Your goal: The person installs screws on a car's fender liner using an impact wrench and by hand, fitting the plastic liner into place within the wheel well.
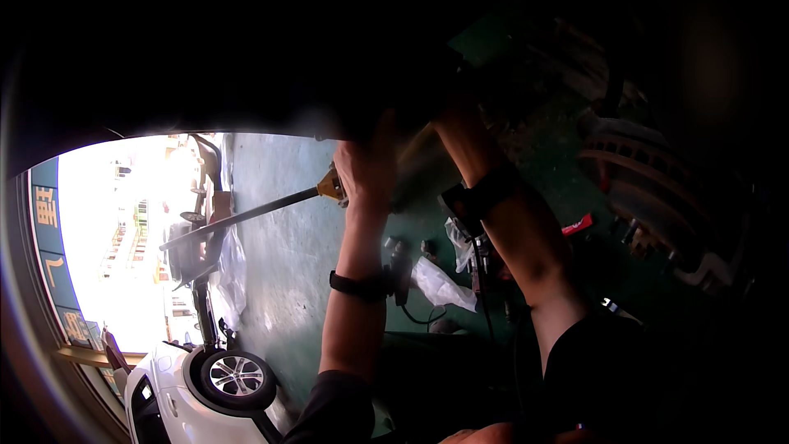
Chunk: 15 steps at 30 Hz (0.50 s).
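Both my arms reach up and forward into deep shadow beneath a dark overhanging body. My left hand is raised at the shadow's edge, its fingers lost in the dark. Right beside it in the picture is a yellow fitting on a long dark bar; whether the hand touches it I cannot tell. My right hand is further right and mostly in darkness; its fingers and anything in them are hidden. A strapped device sits on each wrist.
At the right is a rusty brake disc with wheel studs. On the green floor lie white plastic, cables and a red packet. A white car stands at the lower left, near the bright opening.
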### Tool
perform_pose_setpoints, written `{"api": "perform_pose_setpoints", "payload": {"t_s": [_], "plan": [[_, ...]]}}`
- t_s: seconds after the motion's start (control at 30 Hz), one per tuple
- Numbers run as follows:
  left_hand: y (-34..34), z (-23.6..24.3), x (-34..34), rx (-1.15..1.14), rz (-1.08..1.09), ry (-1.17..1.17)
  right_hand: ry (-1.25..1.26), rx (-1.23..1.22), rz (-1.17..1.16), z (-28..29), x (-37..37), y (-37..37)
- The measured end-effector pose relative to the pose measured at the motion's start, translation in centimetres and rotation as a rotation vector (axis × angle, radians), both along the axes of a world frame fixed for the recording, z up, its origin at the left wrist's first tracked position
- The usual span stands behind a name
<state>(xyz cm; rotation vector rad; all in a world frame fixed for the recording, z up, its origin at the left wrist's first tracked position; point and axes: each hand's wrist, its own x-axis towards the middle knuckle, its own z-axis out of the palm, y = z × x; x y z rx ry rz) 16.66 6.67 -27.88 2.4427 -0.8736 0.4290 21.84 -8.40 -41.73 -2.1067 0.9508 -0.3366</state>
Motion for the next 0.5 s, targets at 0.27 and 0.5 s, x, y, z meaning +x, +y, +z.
{"api": "perform_pose_setpoints", "payload": {"t_s": [0.27, 0.5], "plan": [[1.0, -0.5, 0.8, -0.032, 0.022, -0.14, -0.063, -0.05, 0.028, 3.8, -2.5, 0.6], [0.7, 0.2, 0.7, 0.1, -0.231, 0.092, -0.415, 0.3, -0.144, -0.3, -0.6, -1.6]]}}
